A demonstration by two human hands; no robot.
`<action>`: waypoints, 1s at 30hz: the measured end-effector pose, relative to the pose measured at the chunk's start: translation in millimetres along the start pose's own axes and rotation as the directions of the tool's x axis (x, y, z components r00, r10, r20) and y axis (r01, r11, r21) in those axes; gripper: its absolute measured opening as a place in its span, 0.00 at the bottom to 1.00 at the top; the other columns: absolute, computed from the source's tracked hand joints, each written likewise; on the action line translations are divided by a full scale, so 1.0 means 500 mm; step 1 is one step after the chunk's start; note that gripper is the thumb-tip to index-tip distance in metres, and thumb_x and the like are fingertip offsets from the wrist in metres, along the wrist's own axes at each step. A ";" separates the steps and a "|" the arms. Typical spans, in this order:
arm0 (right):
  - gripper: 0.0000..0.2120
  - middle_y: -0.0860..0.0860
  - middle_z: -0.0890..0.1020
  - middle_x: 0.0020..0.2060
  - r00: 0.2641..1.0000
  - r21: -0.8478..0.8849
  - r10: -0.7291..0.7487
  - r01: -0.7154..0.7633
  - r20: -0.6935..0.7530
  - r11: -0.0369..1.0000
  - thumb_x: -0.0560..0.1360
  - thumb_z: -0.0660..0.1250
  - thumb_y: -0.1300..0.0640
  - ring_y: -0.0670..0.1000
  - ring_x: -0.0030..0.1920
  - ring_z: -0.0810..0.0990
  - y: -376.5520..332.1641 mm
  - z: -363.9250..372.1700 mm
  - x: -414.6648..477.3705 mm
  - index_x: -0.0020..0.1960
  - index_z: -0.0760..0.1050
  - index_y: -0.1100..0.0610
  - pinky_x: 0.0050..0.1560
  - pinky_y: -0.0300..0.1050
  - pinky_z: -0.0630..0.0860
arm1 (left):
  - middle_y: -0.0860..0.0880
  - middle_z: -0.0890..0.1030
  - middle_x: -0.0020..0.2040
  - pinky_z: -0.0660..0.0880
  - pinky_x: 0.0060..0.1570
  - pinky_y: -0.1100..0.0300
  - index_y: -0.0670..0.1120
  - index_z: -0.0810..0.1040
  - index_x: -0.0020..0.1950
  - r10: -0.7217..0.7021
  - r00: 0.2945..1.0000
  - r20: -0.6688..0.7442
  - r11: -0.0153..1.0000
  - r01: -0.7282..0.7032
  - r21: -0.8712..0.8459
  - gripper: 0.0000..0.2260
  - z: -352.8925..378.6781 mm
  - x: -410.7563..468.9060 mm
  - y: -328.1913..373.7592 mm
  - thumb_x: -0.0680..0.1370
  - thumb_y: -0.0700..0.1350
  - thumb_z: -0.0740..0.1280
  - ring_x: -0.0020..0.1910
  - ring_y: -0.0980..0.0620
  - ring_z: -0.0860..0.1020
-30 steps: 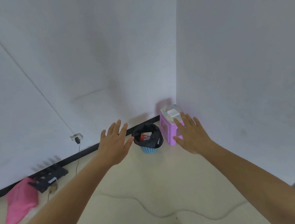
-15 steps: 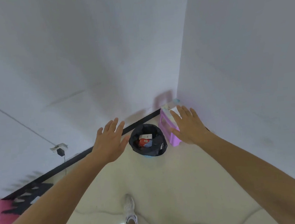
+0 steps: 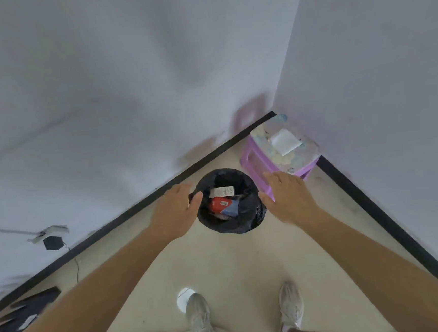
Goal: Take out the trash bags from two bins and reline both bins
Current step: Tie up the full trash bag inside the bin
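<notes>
Flanking upright bin (image 3: 229, 226), mouth facing up, left hand (image 3: 175, 213), right hand (image 3: 289, 199), grips wide

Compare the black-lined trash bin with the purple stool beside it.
The trash bin is round and black-lined; the purple stool is boxy. The bin is open-topped and holds a red packet; the stool has a flat top bearing a folded white sheet. Both stand on the floor by the wall.

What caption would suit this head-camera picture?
Left hand and right hand reach toward the black-bagged bin beside a purple stool in a room corner.
</notes>
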State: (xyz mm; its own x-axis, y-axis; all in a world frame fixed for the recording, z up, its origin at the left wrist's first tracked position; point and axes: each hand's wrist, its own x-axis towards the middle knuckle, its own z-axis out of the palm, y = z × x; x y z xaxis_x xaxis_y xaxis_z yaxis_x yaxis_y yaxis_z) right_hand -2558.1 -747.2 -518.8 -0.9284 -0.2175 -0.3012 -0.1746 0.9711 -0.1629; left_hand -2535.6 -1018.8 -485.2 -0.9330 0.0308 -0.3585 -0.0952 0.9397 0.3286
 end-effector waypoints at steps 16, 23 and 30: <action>0.69 0.49 0.53 0.80 0.769 0.802 0.404 -0.583 0.495 0.127 0.52 0.63 0.15 0.57 0.79 0.56 0.172 0.806 0.372 0.81 0.39 0.46 0.76 0.62 0.55 | 0.49 0.70 0.70 0.64 0.70 0.41 0.47 0.63 0.76 -0.630 0.746 0.214 0.237 0.448 -0.862 0.43 0.745 0.521 -0.342 0.73 0.76 0.47 0.69 0.45 0.69; 0.37 0.46 0.84 0.58 0.907 0.902 0.071 -0.420 0.415 0.098 0.66 0.63 0.22 0.50 0.60 0.82 0.238 0.878 0.494 0.67 0.74 0.43 0.68 0.56 0.72 | 0.44 0.83 0.58 0.74 0.58 0.48 0.49 0.82 0.60 -0.205 0.917 0.341 0.053 0.358 -0.932 0.35 0.795 0.631 -0.428 0.74 0.74 0.54 0.59 0.41 0.80; 0.16 0.49 0.85 0.51 0.970 0.887 0.231 -0.166 0.070 0.430 0.73 0.72 0.40 0.53 0.55 0.83 0.235 0.815 0.557 0.54 0.80 0.50 0.64 0.50 0.75 | 0.46 0.84 0.44 0.77 0.45 0.54 0.43 0.82 0.48 -0.324 0.936 -0.139 0.637 0.107 -0.763 0.21 0.760 0.670 -0.442 0.78 0.61 0.64 0.51 0.42 0.82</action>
State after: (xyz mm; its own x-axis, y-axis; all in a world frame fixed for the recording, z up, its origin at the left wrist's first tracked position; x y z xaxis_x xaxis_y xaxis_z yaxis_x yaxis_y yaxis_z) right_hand -2703.7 -733.9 -1004.6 -0.9185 0.0067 -0.3954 0.3701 0.3665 -0.8536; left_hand -2695.2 -1086.5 -1010.1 -0.8906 -0.3231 -0.3202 -0.4254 0.3419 0.8380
